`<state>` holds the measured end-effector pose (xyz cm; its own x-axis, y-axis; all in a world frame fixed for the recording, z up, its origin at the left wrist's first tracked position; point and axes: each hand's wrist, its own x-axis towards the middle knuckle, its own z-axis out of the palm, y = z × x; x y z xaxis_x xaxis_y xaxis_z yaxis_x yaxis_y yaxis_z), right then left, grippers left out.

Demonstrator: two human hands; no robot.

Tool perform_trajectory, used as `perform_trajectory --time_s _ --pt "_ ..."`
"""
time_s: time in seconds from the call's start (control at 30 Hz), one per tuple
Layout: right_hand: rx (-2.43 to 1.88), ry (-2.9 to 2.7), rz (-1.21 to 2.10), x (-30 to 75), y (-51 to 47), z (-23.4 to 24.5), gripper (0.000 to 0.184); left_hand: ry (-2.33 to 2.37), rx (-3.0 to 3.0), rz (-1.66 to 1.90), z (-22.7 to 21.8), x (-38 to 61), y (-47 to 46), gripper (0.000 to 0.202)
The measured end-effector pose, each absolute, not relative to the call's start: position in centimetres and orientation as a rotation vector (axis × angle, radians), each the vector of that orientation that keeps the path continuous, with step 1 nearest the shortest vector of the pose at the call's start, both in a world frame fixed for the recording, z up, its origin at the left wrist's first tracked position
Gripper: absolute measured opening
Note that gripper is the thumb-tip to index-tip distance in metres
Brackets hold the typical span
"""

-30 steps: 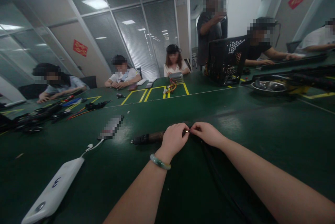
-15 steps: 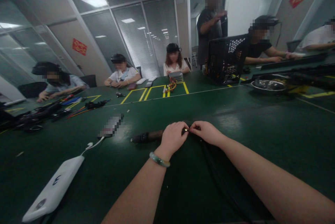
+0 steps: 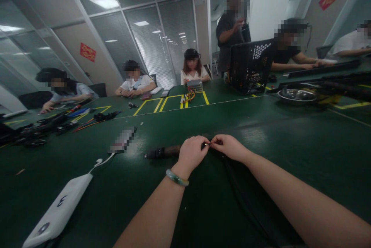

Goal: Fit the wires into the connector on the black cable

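On the green table lies a dark electric screwdriver [image 3: 164, 151], its metal tip pointing left. My left hand [image 3: 193, 151], with a jade-coloured bangle at the wrist, is closed around its rear end. A small shiny metal part shows between my hands. My right hand [image 3: 228, 146] meets the left one there, thumb and forefinger pinched on the end of a black cable [image 3: 236, 186]. That cable runs from under my right hand towards the table's near edge. Whether the cable end sits in the screwdriver's tail is hidden by my fingers.
A white power bank [image 3: 59, 209] is wired to a phone [image 3: 123, 139] at left. Cables and dark parts [image 3: 43, 126] lie far left. A black computer case [image 3: 251, 66], power supply [image 3: 194, 86] and round metal dish [image 3: 298, 94] stand across the table. Several people surround it.
My hands stay almost in place, fingers still together at the cable end. The standing person across the table has lowered a hand slightly.
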<state>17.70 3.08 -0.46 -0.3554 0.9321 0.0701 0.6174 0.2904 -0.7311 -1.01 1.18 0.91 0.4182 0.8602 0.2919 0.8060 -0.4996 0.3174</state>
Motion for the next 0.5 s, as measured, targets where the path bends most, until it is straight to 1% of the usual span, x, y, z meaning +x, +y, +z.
perform_trajectory --time_s 0.1,0.2,0.5 --pt "-1.388 -2.066 0.854 17.66 3.04 -0.39 0.019 1.556 2.516 0.602 0.96 -0.93 1.17 0.017" --pt "-1.385 -2.063 0.853 17.61 2.96 -0.31 0.018 1.581 2.501 0.576 1.04 -0.86 1.11 0.014" --pt "-1.374 -2.055 0.827 17.67 3.13 -0.65 0.017 1.542 2.522 0.638 0.91 -0.92 1.17 0.012"
